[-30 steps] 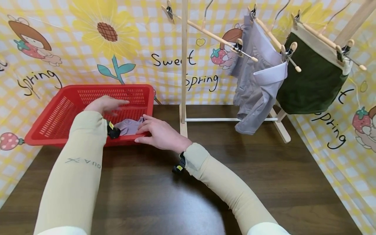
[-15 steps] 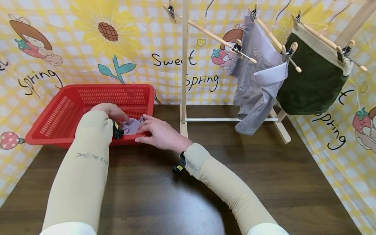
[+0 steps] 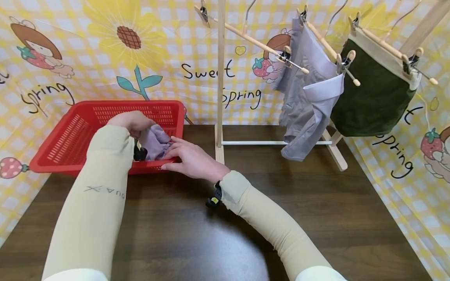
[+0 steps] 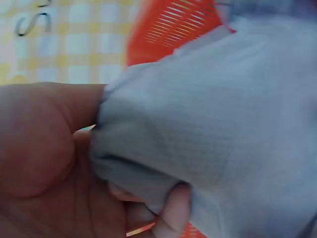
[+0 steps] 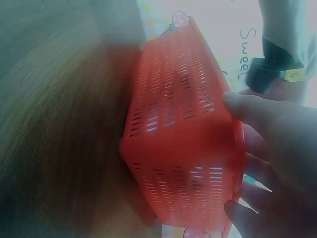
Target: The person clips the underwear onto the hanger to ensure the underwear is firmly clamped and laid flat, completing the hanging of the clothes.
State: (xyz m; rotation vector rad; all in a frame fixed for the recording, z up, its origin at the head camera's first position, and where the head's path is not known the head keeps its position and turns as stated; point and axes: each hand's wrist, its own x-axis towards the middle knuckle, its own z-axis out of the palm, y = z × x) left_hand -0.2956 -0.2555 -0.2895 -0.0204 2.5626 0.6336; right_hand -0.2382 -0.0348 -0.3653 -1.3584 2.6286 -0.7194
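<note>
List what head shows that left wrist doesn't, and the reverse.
Head only: the right hand gripping the red basket, the table, a gray garment and a green garment clipped to hangers.
Left wrist only: the palm side of the left hand, one fingertip curled against the cloth.
Both: left hand, cloth, red basket, checked backdrop.

My right hand (image 5: 292, 153), at the right edge, grips the rim of a red plastic basket (image 5: 183, 144) with slotted walls, my thumb on the outside. The basket rests on a dark wood-grain tabletop (image 5: 64, 124). At upper right, a black wrist device (image 5: 267, 72) with a yellow label adjoins a pale sleeve (image 5: 286, 22), near pale cloth (image 5: 237, 29) printed "Sweet".
</note>
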